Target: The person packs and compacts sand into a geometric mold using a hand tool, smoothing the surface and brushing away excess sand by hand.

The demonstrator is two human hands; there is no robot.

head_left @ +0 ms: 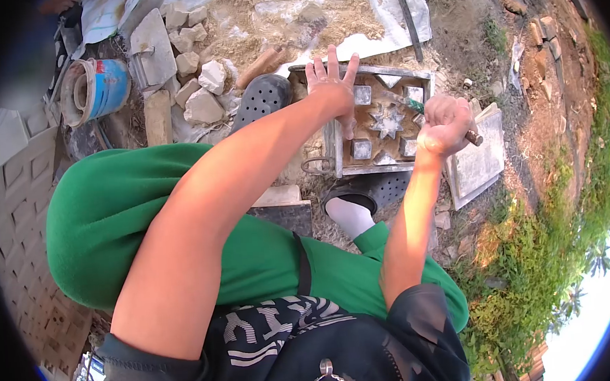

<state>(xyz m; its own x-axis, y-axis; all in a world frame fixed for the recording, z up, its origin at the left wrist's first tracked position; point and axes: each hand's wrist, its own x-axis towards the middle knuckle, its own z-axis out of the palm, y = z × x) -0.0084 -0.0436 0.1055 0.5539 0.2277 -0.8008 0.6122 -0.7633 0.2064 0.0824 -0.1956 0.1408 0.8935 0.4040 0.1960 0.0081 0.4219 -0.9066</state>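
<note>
A rectangular metal mould [337,162] lies on the ground in front of me. Inside it are a star-shaped piece [387,120] and several square and triangular blocks, with brown material around them. My left hand [331,87], fingers spread, is over the mould's left edge; whether it presses on the frame I cannot tell. My right hand [445,124] is closed round a wooden-handled tool [474,138] at the mould's right side. A greenish part of the tool [413,105] points in over the mould; its working end is hard to make out.
Dark clogs [263,99] flank the mould on my feet. Pale stone lumps [204,107] and a blue bucket [109,89] lie to the left. Flat slabs [481,155] rest at right, sandy material [288,24] beyond. Patterned blocks [23,201] are stacked far left.
</note>
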